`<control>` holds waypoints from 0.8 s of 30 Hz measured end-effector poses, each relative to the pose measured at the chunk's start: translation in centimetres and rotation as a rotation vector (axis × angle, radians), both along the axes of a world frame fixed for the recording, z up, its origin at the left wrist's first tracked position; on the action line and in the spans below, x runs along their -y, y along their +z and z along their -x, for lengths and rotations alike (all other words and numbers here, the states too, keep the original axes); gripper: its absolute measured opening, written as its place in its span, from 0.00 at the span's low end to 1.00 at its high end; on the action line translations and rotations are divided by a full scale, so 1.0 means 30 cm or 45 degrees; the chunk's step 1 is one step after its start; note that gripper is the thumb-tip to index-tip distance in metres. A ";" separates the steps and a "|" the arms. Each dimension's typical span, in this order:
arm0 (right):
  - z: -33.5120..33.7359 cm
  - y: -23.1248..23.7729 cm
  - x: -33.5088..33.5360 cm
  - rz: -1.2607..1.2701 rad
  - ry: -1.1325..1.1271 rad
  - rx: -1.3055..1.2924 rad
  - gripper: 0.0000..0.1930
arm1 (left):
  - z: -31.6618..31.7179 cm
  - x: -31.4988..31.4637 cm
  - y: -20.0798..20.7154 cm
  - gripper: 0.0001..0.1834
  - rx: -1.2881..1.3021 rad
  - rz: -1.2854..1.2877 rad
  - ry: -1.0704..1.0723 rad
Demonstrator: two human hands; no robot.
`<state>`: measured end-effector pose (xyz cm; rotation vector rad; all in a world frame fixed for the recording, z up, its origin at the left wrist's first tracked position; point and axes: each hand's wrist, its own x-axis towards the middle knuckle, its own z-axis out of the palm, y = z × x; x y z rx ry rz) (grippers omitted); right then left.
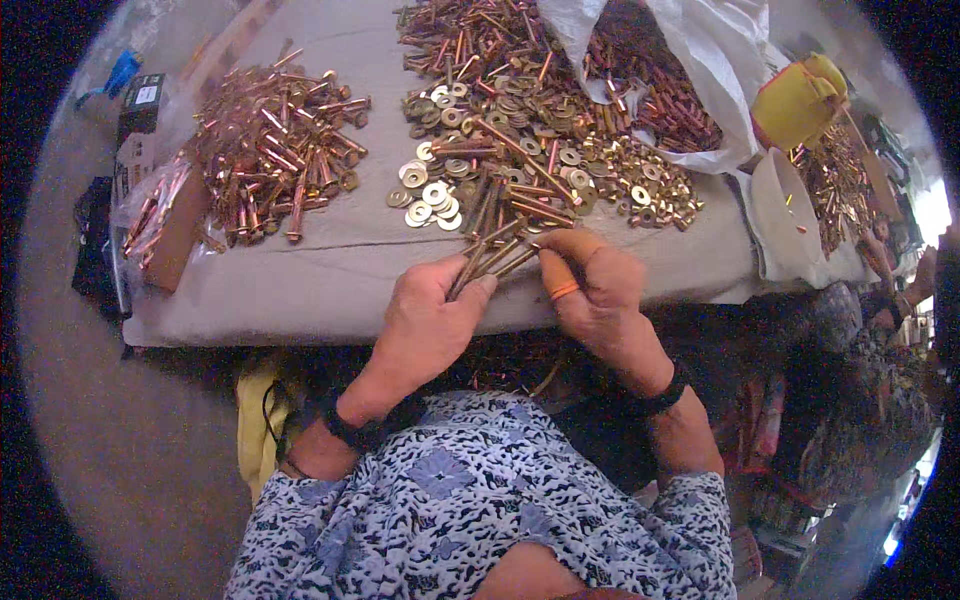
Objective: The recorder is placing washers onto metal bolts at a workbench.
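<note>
My left hand (428,312) is closed around several long brass-coloured bolts (483,262) just above the table's front edge. Thumb and fingers of my right hand (605,295) pinch at the far end of one of these bolts; any small part between the fingertips is too small to make out. Orange bands cover fingers of the right hand. Directly beyond the hands lie loose long bolts (540,205), flat round washers (432,203) and a spread of small nuts and washers (655,180).
A heap of bolts (285,150) with washers lies at the left, beside a cardboard box (178,225) in clear plastic. More bolts (470,45) are piled at the back. A white sack (700,70), yellow container (795,100) and white bowl (785,215) stand right.
</note>
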<state>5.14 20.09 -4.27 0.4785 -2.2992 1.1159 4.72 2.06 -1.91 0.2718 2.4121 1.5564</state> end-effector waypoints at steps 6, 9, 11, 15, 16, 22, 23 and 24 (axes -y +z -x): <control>0.003 0.015 -0.037 -0.279 0.182 -0.343 0.17 | 0.001 -0.014 0.052 0.10 0.597 -0.420 0.011; -0.016 0.067 -0.025 -0.194 0.231 -0.165 0.19 | 0.004 -0.012 0.046 0.09 0.633 -0.564 0.041; -0.013 0.067 -0.028 -0.061 0.179 -0.180 0.17 | 0.005 -0.014 0.047 0.08 0.576 -0.563 0.049; 0.064 0.058 -0.087 -0.100 -0.133 -0.326 0.12 | 0.016 -0.006 0.068 0.08 0.456 -0.427 0.080; 0.066 0.079 -0.096 -0.082 -0.301 -0.104 0.09 | 0.022 -0.003 0.073 0.08 0.450 -0.392 0.092; 0.250 0.147 -0.222 -0.535 -0.535 0.065 0.10 | 0.055 0.004 0.100 0.08 0.449 -0.339 0.144; 0.283 0.148 -0.235 -0.637 -0.535 0.090 0.11 | 0.057 0.008 0.095 0.08 0.429 -0.326 0.130; 0.309 0.151 -0.250 -0.740 -0.547 0.112 0.11 | 0.058 0.006 0.089 0.08 0.405 -0.312 0.103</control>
